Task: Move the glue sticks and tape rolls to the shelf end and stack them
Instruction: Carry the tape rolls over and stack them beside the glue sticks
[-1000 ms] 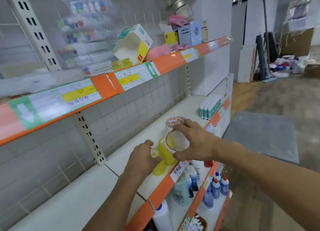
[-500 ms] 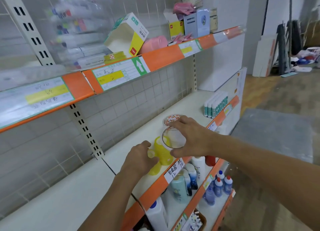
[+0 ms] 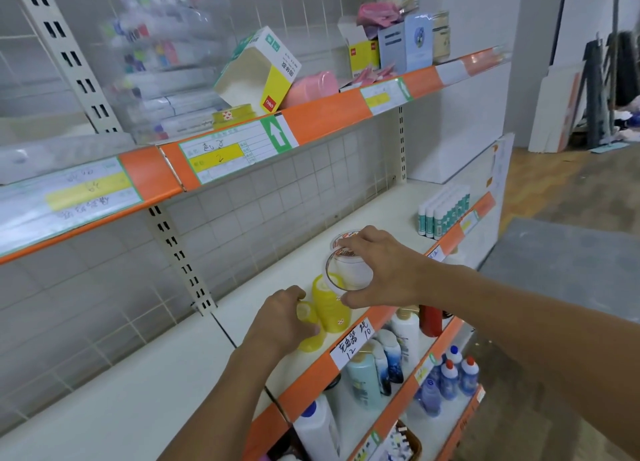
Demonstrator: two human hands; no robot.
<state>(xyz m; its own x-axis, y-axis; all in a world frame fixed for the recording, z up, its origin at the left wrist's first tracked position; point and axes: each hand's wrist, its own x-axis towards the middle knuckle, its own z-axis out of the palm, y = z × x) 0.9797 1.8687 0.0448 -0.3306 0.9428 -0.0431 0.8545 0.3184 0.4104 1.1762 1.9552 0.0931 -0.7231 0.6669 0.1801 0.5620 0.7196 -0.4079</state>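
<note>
Head view: your left hand (image 3: 280,317) curls round the small yellow tape roll (image 3: 309,325) at the white shelf (image 3: 114,401) lip, beside the taller yellow tape rolls (image 3: 330,306); knock them and they may roll off. Your right hand (image 3: 377,270) pinches a clear tape roll (image 3: 348,270), half-hiding the printed roll (image 3: 341,240) behind. Glue sticks (image 3: 443,213) stand further right, nothing between.

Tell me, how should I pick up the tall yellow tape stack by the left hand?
Grip the yellow tape stack round its middle, from the open aisle side. It stands upright as a round column, so thumb and fingers can wrap opposite sides. The right hand with its clear roll hangs over the top.
</note>
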